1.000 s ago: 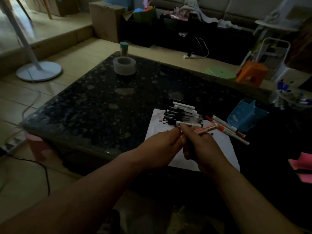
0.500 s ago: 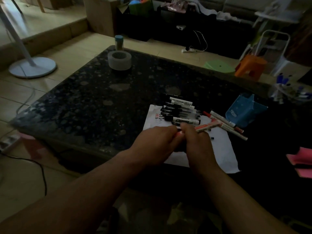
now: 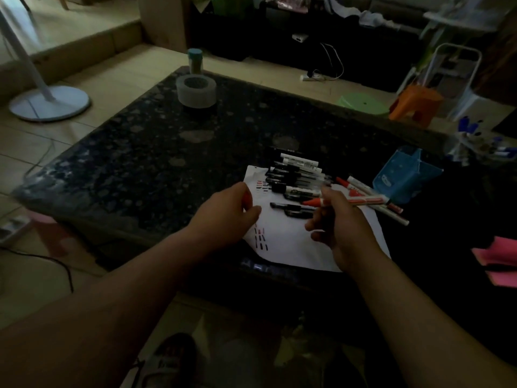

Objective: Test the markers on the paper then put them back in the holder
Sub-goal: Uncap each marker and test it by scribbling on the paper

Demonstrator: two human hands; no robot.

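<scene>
The right hand (image 3: 344,225) grips a red marker (image 3: 366,201) that lies sideways, with its red tip pointing left at the left hand (image 3: 229,214). The left hand is curled round a small red thing, likely the cap (image 3: 246,198). The paper (image 3: 285,242) is right under the tip.

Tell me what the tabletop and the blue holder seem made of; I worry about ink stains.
The tabletop looks like polished dark stone, perhaps granite: pale speckles and a faint sheen, though it could be an imitation. The blue holder looks like moulded plastic with a smooth finish: even colour, thin flat walls.
</scene>
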